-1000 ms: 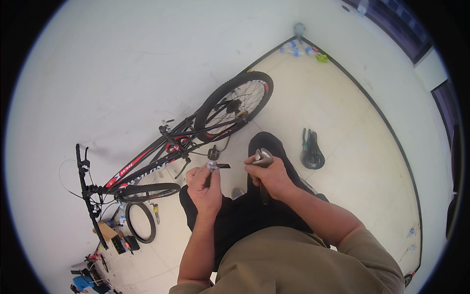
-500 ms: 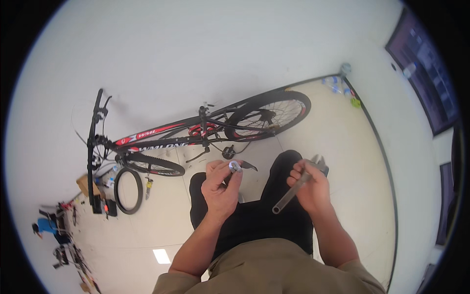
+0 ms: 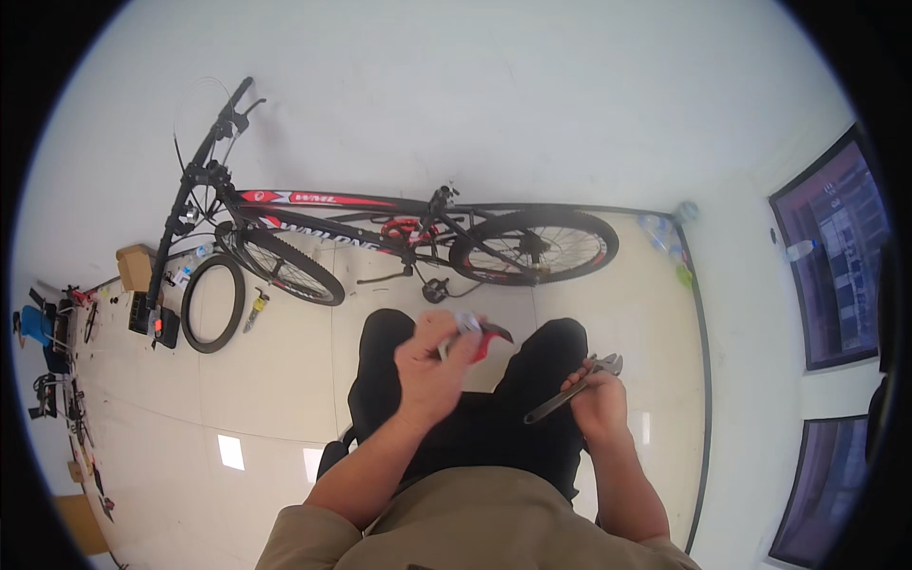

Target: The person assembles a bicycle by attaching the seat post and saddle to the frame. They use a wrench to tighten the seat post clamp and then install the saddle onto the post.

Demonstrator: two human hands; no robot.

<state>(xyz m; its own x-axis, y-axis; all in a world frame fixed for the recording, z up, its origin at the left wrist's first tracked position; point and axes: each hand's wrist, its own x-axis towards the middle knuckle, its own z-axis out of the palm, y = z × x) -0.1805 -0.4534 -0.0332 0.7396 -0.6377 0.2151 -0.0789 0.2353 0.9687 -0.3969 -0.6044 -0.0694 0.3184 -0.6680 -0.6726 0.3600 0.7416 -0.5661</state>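
Note:
Over my lap, my left hand (image 3: 429, 372) is closed around a small part (image 3: 493, 340) with a silvery upper end and a red and black piece sticking out to the right. Its kind is hard to make out, as my fingers cover much of it. To the right, above my right thigh, my right hand (image 3: 600, 407) grips an adjustable wrench (image 3: 551, 406). The wrench's jaws point up and away, and its handle end slants down toward my lap. Beyond my knees a black and red bicycle (image 3: 332, 233) leans at the wall.
Left of my knees lie a loose bicycle tire (image 3: 188, 309), a yellow-and-black tool (image 3: 256, 310), and an opened cardboard box (image 3: 135, 268). Plastic bottles (image 3: 655, 228) stand in the far right corner. A person in blue (image 3: 36, 325) is at the far left, near other bicycle parts.
My view has turned, so the bicycle appears tilted differently. The part in my left hand has rotated, showing its red side. The wrench in my right hand sits lower, its handle lying flatter.

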